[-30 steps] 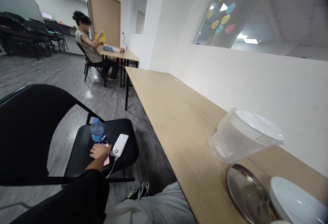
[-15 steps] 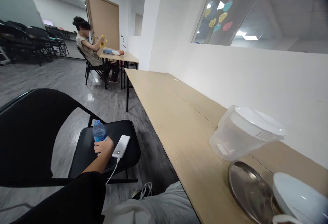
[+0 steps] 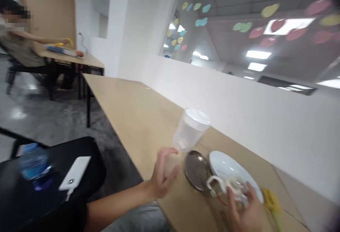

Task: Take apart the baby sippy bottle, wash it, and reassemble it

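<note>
My left hand [image 3: 163,173] is over the near edge of the table, fingers curved and apart, with no held thing that I can make out. Right of it lies a round metal lid [image 3: 198,172]. My right hand [image 3: 244,207] has thumb and fingers on either side of a white cup-like thing with a curved handle [image 3: 216,179]; motion blurs it, and its middle looks clear and shiny. Behind it is a large white bowl [image 3: 228,164]. A translucent plastic pitcher with a white lid [image 3: 190,129] stands farther back.
A yellow cloth-like thing [image 3: 271,201] lies right of the bowl. On the black chair [image 3: 92,164] at left are a blue-capped water bottle [image 3: 33,163] and a white power bank [image 3: 75,173] with a cable. Another person [image 3: 23,41] sits at the far table [image 3: 92,61].
My left hand has let go of the water bottle and moved right over the table. The view has swung right, bringing my right hand and the white handled thing into view.
</note>
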A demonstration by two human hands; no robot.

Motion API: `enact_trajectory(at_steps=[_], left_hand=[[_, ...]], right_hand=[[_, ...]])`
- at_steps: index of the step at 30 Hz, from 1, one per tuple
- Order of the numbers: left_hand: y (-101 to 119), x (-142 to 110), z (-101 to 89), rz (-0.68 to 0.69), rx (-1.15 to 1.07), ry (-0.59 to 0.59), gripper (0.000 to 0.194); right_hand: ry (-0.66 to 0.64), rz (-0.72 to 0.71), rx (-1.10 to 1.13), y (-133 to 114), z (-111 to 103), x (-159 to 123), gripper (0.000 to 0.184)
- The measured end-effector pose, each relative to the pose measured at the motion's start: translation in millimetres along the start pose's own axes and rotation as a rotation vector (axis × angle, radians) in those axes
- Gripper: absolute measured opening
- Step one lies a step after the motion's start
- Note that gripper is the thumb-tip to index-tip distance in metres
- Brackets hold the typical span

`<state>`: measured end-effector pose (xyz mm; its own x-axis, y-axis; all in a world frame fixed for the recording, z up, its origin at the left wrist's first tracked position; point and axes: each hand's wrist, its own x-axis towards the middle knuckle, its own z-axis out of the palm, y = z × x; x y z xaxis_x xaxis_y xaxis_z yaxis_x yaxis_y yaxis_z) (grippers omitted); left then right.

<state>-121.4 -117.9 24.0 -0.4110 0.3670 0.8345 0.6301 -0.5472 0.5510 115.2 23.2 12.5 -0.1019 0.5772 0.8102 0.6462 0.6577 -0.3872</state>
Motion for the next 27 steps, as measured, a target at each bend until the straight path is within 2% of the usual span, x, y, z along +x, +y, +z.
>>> enact_trajectory(at_steps=[2, 4, 5, 8, 11, 13, 16, 20, 23, 27], left_hand=[[12, 1, 37.3, 0.225, -0.096, -0.239, 0.039], [14, 3, 71.1, 0.385, -0.136, -0.372, 0.043], [13, 4, 86.8, 0.422, -0.134, -0.407, 0.043], [3, 4, 127.0, 0.447, -0.114, -0.388, 0.041], [-12, -2, 151.8, 0.468, -0.125, -0.386, 0.044], [-21, -8, 159.9, 0.45, -0.152, -0.426, 0.048], [-31, -13, 164.2, 0.296, -0.153, -0.492, 0.053], [-36, -16, 164.5, 0.076, -0.154, -0.743, 0.06], [-41, -18, 165.5, 0.053, -0.165, -0.888, 0.064], [-45, -19, 169.4, 0.088, -0.183, -0.934, 0.071]], right_hand=[[0.038, 0.001, -0.042, 3, 2, -3, 0.072], [0.018, -0.042, -0.016, 6, 3, -7, 0.068], [0.012, -0.061, -0.022, 8, 3, -9, 0.064], [0.024, -0.101, -0.04, 11, -1, -13, 0.06], [0.019, -0.128, -0.054, 11, -7, -14, 0.06], [0.015, -0.101, -0.048, 10, -10, -14, 0.061], [0.005, -0.081, -0.042, 7, -14, -14, 0.062], [-0.015, -0.068, -0.047, 5, -17, -14, 0.063], [-0.02, -0.051, -0.029, 6, -18, -14, 0.062], [-0.019, 0.008, 0.044, 8, -19, -14, 0.059]])
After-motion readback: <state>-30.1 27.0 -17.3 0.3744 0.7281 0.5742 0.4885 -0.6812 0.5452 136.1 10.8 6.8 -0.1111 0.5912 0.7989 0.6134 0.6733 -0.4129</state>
